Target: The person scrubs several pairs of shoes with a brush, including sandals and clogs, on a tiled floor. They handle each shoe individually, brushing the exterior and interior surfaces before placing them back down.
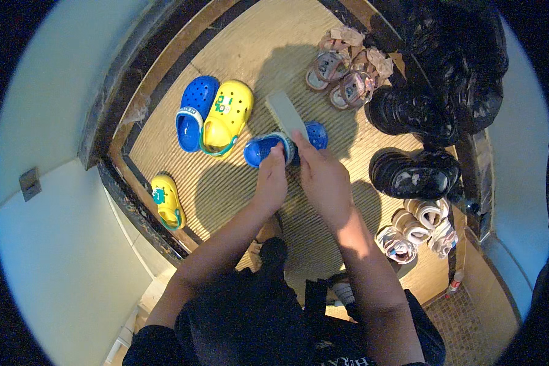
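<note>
My left hand [273, 178] grips a blue foam clog [261, 150] by its heel end, with the toe pointing right. In my right hand [324, 176] is a pale scrub brush [286, 115], its bristles facing lower left, held over the clog and hiding part of it. To the left stand a larger blue clog [200, 97] and a yellow clog [231, 105] with a green strap, side by side. A small yellow clog [166, 201] sits alone at the lower left.
Pink sandals [341, 68] with bows stand at the upper right. Black shoes [414, 174] and a black plastic bag [457, 59] lie along the right edge, with small white shoes [416, 226] below. A dark raised border [137, 201] edges the ribbed mat [228, 192]; a bottle [456, 280] is at lower right.
</note>
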Tool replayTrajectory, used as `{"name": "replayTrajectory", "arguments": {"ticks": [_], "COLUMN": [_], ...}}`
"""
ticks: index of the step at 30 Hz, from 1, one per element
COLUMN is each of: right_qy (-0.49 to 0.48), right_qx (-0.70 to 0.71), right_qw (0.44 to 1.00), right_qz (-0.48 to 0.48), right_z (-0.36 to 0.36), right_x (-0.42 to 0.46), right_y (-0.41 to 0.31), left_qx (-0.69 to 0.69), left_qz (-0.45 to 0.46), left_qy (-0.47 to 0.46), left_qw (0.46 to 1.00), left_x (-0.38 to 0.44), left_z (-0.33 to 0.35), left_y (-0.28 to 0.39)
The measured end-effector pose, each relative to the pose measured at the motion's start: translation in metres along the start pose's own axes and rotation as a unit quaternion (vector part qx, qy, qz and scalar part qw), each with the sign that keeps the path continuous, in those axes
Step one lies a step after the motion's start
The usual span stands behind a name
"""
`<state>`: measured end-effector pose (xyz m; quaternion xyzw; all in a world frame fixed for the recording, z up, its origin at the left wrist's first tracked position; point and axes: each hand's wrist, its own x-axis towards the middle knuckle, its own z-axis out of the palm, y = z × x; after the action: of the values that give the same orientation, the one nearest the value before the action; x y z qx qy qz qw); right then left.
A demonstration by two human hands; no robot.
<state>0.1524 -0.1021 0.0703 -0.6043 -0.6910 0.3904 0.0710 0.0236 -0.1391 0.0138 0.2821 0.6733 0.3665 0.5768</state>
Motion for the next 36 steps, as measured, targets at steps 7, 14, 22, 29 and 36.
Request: {"name": "replayTrajectory", "arguments": {"ticks": [7,14,22,29,36], "right_qy": [-0.038,0.031,0.025,0.086,0.116], "right_qx": [0.054,0.11,0.046,0.108,0.072], "right_qw": [0.996,0.993,0.999,0.99,0.988], "right_qz": [0.055,-0.03,-0.013,-0.04,-0.071], "right_z": [0.02,0.029,0.048,0.033,0.042], "right_x": [-0.087,-0.046,-0.068,-0.061,-0.062], "right_y": [0.021,0.02,0.023,0.018,0.029], "left_qx": [0.009,0.01,-0.314,-0.335,-0.433], "left_qz": [0.043,-0.001,-0.048,-0.113,-0.128], "left_qy": [0.031,-0.063,-0.098,-0.14,-0.152], "left_qw": [0.999,0.998,0.943,0.925,0.879], "left_x": [-0.001,0.002,0.015,-0.001,0.003], "left_z": [0.003,-0.007,-0.012,-0.005,-0.011], "left_y": [-0.002,0.004,0.047,0.049,0.069]}}
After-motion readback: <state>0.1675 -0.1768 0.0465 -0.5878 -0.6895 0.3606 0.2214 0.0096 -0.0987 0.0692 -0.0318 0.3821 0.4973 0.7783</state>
